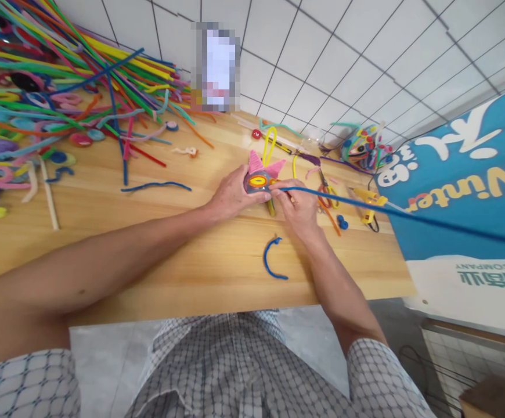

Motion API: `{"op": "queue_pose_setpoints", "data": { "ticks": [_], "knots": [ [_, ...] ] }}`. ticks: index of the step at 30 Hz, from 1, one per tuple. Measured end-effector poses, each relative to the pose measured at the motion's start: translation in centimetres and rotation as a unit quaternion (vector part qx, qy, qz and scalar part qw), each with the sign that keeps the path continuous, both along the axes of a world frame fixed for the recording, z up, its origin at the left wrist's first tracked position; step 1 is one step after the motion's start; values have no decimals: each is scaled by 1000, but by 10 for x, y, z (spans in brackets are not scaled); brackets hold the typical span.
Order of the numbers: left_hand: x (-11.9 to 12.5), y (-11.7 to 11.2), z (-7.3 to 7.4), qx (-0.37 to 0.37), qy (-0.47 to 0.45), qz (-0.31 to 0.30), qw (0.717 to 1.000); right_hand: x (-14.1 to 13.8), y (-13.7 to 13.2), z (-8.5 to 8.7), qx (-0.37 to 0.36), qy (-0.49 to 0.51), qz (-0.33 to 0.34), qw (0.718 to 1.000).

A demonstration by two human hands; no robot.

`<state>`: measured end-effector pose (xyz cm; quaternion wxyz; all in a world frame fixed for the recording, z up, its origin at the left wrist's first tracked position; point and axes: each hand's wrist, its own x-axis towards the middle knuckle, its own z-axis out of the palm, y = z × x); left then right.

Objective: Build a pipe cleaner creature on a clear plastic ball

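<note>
My left hand (231, 194) is closed around the side of a small grey figure (251, 184) with pink pointed ears (274, 168), a yellow-and-orange eye and a yellow loop (270, 145) on top. Pinched in the fingers of my right hand (298, 206) is a long blue pipe cleaner (392, 210). Its near end is close against the figure's front, and its length runs out to the right. Whether that end touches the figure is hidden by my fingers. A curved blue pipe cleaner piece (266, 261) lies on the table below my hands.
Many coloured pipe cleaners (82, 75) are heaped at the left. Scissors (328, 194), a yellow hot glue gun (369, 203) and a decorated ball-like craft (360, 148) lie right. A blurred phone-like screen (220, 67) leans at the tiled wall. The wooden table (183, 273) ends before my lap.
</note>
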<state>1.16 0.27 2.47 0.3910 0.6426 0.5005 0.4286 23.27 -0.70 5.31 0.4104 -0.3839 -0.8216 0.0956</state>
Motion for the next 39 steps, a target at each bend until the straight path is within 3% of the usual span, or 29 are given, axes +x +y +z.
{"op": "queue_pose_setpoints", "data": {
  "ticks": [5,11,14,18,24,30,33,39],
  "knots": [
    [1,0,1,-4,4,1,1000,-4,2,-2,27,52,-48,997],
    [0,0,2,-2,17,4,1000,-6,-1,-1,2,20,-5,1000],
    [0,0,2,-8,12,1,1000,-2,-7,2,-20,-2,-19,1000],
    [-1,2,-1,-9,12,-1,1000,0,-6,1,-12,45,-29,998],
    [-1,6,-8,2,3,-4,1000,3,-1,-6,-97,55,-39,993],
    [-1,4,-8,-4,-13,-10,1000,6,5,-15,-163,136,-27,977],
    [-1,4,-8,-6,-20,-11,1000,7,8,-16,-193,119,-21,974],
    [-1,4,-8,-9,-21,-10,1000,9,9,-15,-190,136,-21,972]
  ]
}}
